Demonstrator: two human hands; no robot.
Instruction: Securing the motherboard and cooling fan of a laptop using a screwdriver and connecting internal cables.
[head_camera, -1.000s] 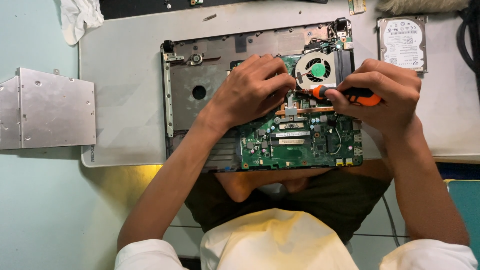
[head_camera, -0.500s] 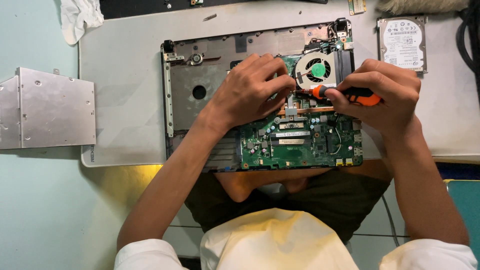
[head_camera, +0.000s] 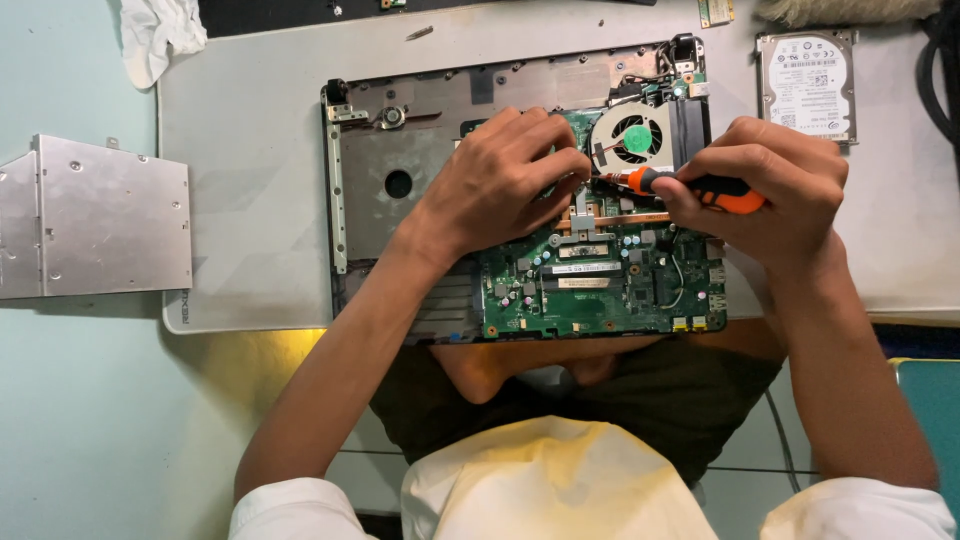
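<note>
One screwdriver (head_camera: 700, 188), one fan (head_camera: 636, 139), two drives (head_camera: 808, 85).

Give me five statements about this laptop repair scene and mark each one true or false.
1. The right hand holds an orange-and-black screwdriver. True.
2. The left hand rests flat on the table, away from the laptop. False: it lies on the opened laptop base, its fingers at the screwdriver's tip beside the fan.
3. The cooling fan has a green hub. True.
4. A silver optical drive sits on top of the green motherboard. False: it lies on the table beyond the left edge of the laptop base, apart from the motherboard.
5. A bare hard drive lies at the upper right, beyond the fan. True.
</note>
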